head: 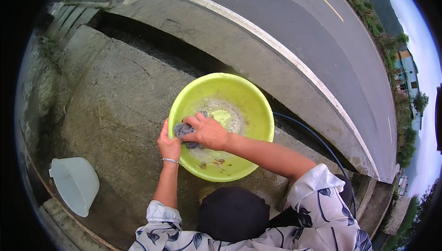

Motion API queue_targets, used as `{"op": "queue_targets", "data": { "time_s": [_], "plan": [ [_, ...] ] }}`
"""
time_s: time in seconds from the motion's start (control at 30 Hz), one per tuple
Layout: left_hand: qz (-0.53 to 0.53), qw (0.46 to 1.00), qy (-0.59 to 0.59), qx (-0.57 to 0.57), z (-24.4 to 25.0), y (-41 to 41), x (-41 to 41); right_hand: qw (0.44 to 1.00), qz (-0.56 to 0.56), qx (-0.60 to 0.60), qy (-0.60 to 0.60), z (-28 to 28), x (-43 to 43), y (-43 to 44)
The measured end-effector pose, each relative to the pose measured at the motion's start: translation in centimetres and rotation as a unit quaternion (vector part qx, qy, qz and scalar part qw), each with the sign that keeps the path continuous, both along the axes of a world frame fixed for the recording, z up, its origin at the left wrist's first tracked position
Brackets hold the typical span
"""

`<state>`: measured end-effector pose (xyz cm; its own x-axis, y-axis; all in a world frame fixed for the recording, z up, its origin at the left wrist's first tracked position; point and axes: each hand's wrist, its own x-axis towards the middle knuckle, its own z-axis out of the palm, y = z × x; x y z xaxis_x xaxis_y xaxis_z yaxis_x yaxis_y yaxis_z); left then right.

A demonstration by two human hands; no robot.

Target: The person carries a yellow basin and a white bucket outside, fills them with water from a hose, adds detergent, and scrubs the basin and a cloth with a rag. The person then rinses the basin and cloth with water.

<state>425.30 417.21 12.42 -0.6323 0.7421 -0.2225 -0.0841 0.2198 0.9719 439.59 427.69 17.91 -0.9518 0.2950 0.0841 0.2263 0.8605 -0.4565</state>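
Note:
A large yellow-green plastic basin sits in front of me on the wet concrete, its inside facing up. My left hand grips its rim on the left side, the thumb over the edge. Inside, my right hand presses a grey scrubbing cloth or pad against the left inner wall. Soapy foam rings the basin's bottom. Brown bits of residue cling to the near inner side. The palm hides part of the grey cloth.
A translucent white plastic tub lies tipped at the lower left. Behind the basin runs an open drainage channel in the concrete. A blue hose curves along the right. Beyond is an asphalt road with a white edge line.

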Motion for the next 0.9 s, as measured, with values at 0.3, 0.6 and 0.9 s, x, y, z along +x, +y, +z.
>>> {"op": "queue_targets", "data": {
  "time_s": [0.3,0.6,0.9],
  "plan": [
    [0.029,0.999,0.018,-0.014,0.6,-0.7,1.8,0.847,-0.387,0.095,-0.352,-7.7,9.3,3.5],
    [0.017,0.998,0.046,-0.025,0.2,-0.6,0.9,0.936,-0.062,-0.122,-0.324,-3.6,1.8,-5.0],
    [-0.030,0.998,0.057,-0.029,0.5,0.1,0.5,0.926,-0.153,0.300,-0.168,1.6,2.5,12.6]
  ]
}}
